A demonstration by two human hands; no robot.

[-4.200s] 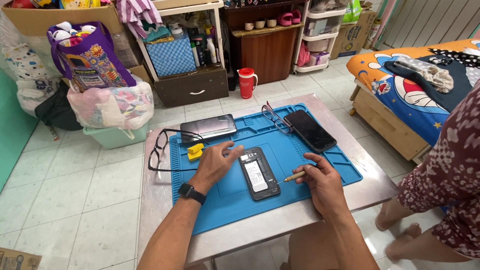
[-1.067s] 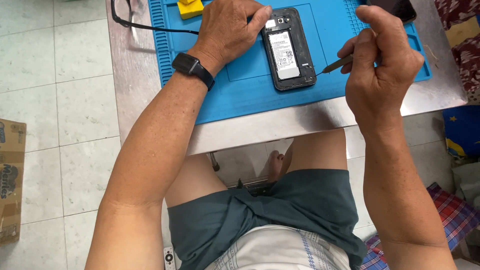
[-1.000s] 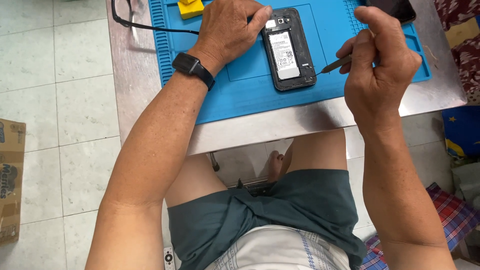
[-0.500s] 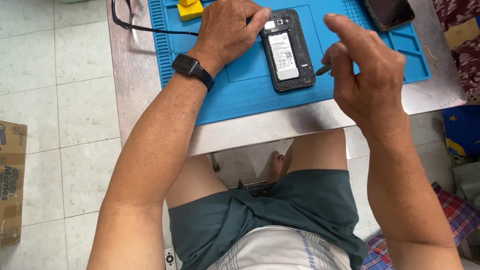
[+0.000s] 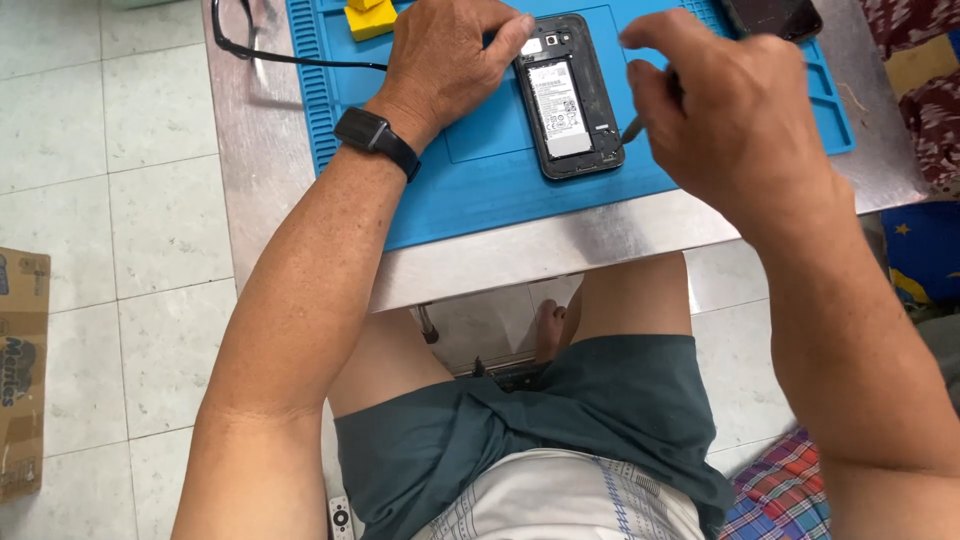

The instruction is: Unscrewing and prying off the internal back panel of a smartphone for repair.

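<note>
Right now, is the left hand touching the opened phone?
Touching. The head view shows the left hand with a fingertip pressed on the top edge of the opened phone.

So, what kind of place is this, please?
Probably a small phone repair spot in a home: an opened phone lies on a blue repair mat on a metal table, with a tiled floor below.

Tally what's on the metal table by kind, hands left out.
Phones: 2, the opened phone steadied by the left hand, and a second phone at the top edge
Blue work mat: 1
Yellow block: 1
Slim tool in the right hand: 1
Black cable: 1
Total: 6
</note>
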